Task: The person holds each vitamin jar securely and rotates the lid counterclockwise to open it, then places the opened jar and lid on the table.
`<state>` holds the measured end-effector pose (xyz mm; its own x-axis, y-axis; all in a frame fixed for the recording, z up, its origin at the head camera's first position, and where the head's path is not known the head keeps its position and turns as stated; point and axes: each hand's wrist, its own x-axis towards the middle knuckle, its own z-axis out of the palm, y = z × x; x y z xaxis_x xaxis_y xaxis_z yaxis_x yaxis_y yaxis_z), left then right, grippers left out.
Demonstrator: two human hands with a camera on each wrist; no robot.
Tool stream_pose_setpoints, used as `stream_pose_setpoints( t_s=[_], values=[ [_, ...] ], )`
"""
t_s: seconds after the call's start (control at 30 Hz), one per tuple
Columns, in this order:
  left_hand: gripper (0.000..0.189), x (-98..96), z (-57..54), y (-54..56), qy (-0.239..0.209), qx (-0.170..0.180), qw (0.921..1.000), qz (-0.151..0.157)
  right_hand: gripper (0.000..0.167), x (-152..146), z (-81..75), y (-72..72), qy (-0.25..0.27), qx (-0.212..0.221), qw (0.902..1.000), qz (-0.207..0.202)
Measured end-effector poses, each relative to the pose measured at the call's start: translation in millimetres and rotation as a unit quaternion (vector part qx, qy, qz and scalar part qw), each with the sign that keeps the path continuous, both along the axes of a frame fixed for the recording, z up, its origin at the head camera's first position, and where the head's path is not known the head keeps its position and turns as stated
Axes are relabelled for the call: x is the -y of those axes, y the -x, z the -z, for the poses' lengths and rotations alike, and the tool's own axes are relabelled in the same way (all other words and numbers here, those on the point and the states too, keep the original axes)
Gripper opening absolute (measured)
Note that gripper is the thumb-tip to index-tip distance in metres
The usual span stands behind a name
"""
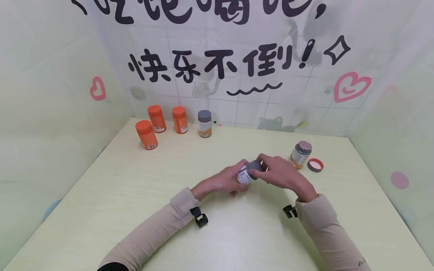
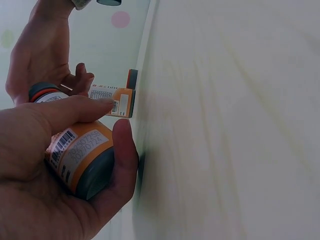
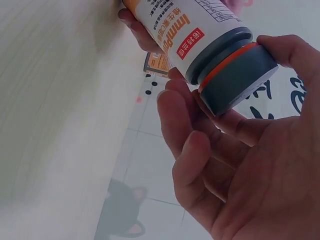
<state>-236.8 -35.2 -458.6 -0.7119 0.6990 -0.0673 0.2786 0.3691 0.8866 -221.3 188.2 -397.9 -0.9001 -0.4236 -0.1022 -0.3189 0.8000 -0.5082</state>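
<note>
Near the middle of the table, my left hand [image 1: 230, 180] grips the body of a supplement bottle [image 1: 245, 176], tilted with its top toward the right. My right hand [image 1: 280, 172] holds its dark grey cap [image 1: 255, 166] between thumb and fingers. In the right wrist view an orange-red band shows along the lower edge of the cap [image 3: 240, 80], above the neck of the white-and-orange bottle [image 3: 200, 32]. The left wrist view shows the bottle's base [image 2: 95, 177] with printed numbers, the left thumb and fingers wrapped around it.
Right of my hands stands an uncapped bottle [image 1: 300, 155] with a patterned seal on its mouth. Beside it a loose cap [image 1: 315, 165] lies inside up, red-rimmed. A grey-capped bottle [image 1: 205, 124] and several orange bottles [image 1: 147, 136] stand at the back left, near the wall [image 1: 217, 107].
</note>
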Motion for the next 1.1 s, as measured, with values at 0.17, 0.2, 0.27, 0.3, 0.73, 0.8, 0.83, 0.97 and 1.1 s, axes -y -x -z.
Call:
stream_pose_setpoints(
  t_s=[0.17,0.2,0.27,0.3,0.73,0.8,0.83,0.97,1.1],
  values=[
    [0.062,0.0,-0.1,-0.2,-0.003,0.005,1.0000,-0.002,0.044,-1,0.9,1.5,0.013,-0.021,0.9995,-0.021],
    [0.062,0.2,0.0,-0.2,-0.003,0.007,1.0000,-0.003,0.043,-1,1.0,1.6,0.016,-0.025,0.9992,-0.026],
    [0.062,0.3,-0.1,-0.2,-0.004,0.008,0.9999,-0.004,0.043,-1,0.8,1.5,0.021,-0.034,0.9985,-0.038],
    [0.062,0.3,0.3,0.2,-0.005,0.009,0.9999,-0.004,0.043,-1,0.8,1.5,0.023,-0.040,0.9980,-0.045],
    [0.063,-0.1,1.0,2.7,-0.015,0.030,0.9994,-0.012,0.049,-10,-1.3,4.4,0.102,-0.126,0.9793,-0.121],
    [0.064,-0.8,1.2,3.3,-0.019,0.038,0.9990,-0.013,0.050,-13,-3.1,5.5,0.113,-0.128,0.9791,-0.111],
    [0.063,-1.2,1.3,3.5,-0.021,0.042,0.9988,-0.013,0.050,-15,-4.2,6.0,0.118,-0.126,0.9796,-0.102],
    [0.062,-3.2,0.6,7.6,-0.032,0.047,0.9980,-0.026,0.052,-21,-7.3,8.5,0.137,-0.117,0.9819,-0.059],
    [0.062,-10.7,-1.1,19.4,-0.059,0.054,0.9953,-0.055,0.054,-28,-10.2,10.8,0.143,-0.135,0.9805,-0.004]
  ],
)
